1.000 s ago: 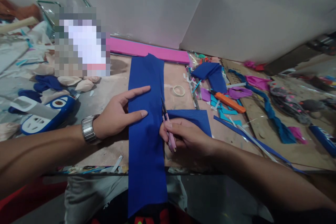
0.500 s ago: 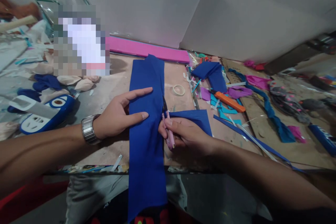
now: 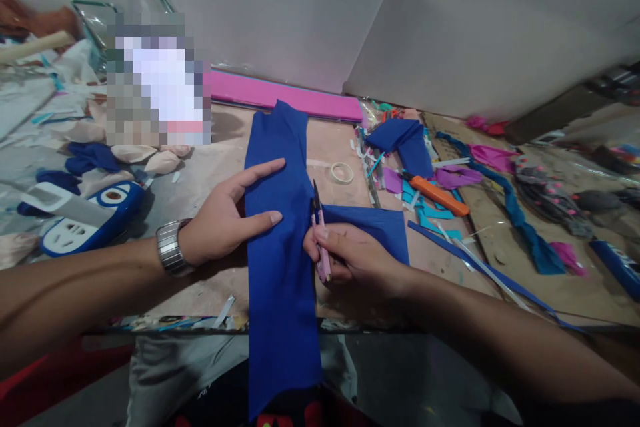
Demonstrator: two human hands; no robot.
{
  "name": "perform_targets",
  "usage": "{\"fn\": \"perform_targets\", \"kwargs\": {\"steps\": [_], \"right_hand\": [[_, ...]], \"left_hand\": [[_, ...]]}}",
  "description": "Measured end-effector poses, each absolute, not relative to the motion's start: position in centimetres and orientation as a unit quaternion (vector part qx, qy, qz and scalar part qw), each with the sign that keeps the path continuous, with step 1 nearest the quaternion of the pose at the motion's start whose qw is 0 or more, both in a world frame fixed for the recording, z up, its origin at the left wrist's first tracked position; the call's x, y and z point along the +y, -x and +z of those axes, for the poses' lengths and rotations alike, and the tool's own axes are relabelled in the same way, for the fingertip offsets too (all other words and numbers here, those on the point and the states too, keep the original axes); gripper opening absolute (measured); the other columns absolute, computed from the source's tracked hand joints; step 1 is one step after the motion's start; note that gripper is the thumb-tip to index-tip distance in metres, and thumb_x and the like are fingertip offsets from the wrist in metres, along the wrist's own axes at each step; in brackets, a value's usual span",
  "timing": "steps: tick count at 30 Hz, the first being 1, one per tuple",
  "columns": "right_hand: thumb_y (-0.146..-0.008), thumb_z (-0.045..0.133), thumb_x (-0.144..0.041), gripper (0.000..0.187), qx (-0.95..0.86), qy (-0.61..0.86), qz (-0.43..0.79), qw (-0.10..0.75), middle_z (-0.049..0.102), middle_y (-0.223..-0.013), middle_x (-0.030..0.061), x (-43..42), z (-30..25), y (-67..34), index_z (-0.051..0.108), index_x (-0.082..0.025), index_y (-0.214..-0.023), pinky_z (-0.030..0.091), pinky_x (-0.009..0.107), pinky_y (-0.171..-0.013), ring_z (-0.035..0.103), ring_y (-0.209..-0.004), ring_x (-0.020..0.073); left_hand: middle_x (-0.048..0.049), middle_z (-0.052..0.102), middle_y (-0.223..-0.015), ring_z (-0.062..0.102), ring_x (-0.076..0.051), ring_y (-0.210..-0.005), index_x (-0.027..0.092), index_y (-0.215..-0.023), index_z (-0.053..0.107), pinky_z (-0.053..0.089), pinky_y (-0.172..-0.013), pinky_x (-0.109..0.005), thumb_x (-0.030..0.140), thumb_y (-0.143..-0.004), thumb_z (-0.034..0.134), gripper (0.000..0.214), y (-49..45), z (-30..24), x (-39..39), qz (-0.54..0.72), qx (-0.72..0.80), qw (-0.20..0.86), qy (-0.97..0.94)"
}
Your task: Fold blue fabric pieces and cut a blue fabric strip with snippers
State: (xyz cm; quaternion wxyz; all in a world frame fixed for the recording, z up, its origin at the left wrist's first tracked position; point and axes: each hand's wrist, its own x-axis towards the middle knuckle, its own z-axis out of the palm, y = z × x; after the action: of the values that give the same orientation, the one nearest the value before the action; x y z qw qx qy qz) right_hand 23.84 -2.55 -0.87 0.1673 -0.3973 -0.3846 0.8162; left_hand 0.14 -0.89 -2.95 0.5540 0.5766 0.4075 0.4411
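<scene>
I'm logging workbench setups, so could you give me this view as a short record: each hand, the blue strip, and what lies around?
Left hand: flat on the blue strip, silver band at wrist
Right hand: holding pink-handled scissors at the strip's right edge
Blue strip: reaches past the table's near edge
Right side: pale ring, orange cutter
Back: long pink piece

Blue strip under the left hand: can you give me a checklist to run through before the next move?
1. Left hand on the blue strip: ok, thumb and index finger spread.
2. Right hand holding the scissors: ok.
3. Blades apart from the left hand: ok.
4. Strip between the blades: cannot tell.
5. Strip flat: not ok, creased near the scissors.
6. Strip wholly on the table: not ok, near end extends past the edge.
</scene>
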Motion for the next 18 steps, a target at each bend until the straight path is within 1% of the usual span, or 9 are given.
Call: {"fn": "perform_targets", "kwargs": {"steps": [5,9,13,18], "right_hand": [[-0.082,0.074,-0.07,0.053,-0.384,0.394,0.819,0.166,0.039,-0.042,-0.0113,-2.54,-0.91,-23.76,0.058,-0.019,-0.079,0.019,0.018,-0.04,0.024,-0.039,0.0056],[-0.08,0.076,-0.07,0.055,-0.388,0.387,0.821,0.16,0.043,-0.041,-0.0104,-2.4,-1.04,-23.8,0.058,-0.018,-0.078,0.017,0.018,-0.039,0.023,-0.037,0.0041],[-0.083,0.074,-0.069,0.053,-0.394,0.377,0.824,0.155,0.04,-0.04,-0.0119,-2.39,-1.01,-23.83,0.057,-0.019,-0.079,0.014,0.019,-0.038,0.019,-0.035,0.0037],[-0.083,0.074,-0.067,0.052,-0.399,0.364,0.828,0.151,0.041,-0.042,-0.0114,-2.48,-0.86,-23.82,0.057,-0.019,-0.08,0.014,0.019,-0.039,0.02,-0.037,0.0041]], "left_hand": [[-0.0137,0.056,-0.156,0.062,-0.034,-0.133,0.021,-0.157,0.048,0.053,-0.113,-0.045,0.037,-0.082,0.085,0.085,-0.19,-3.02,-0.85,0.447,0.401,0.545,-0.584],[-0.0139,0.054,-0.157,0.06,-0.035,-0.136,0.021,-0.159,0.044,0.05,-0.116,-0.049,0.037,-0.081,0.086,0.09,-0.08,-3.35,-0.7,0.459,0.395,0.533,-0.591],[-0.0131,0.053,-0.158,0.057,-0.036,-0.139,0.024,-0.16,0.044,0.045,-0.121,-0.052,0.038,-0.083,0.085,0.088,0.13,-3.68,-0.55,0.454,0.401,0.522,-0.601],[-0.0127,0.051,-0.16,0.054,-0.036,-0.142,0.023,-0.159,0.044,0.041,-0.125,-0.052,0.038,-0.082,0.086,0.089,0.13,-3.84,-0.56,0.454,0.396,0.509,-0.615]]}}
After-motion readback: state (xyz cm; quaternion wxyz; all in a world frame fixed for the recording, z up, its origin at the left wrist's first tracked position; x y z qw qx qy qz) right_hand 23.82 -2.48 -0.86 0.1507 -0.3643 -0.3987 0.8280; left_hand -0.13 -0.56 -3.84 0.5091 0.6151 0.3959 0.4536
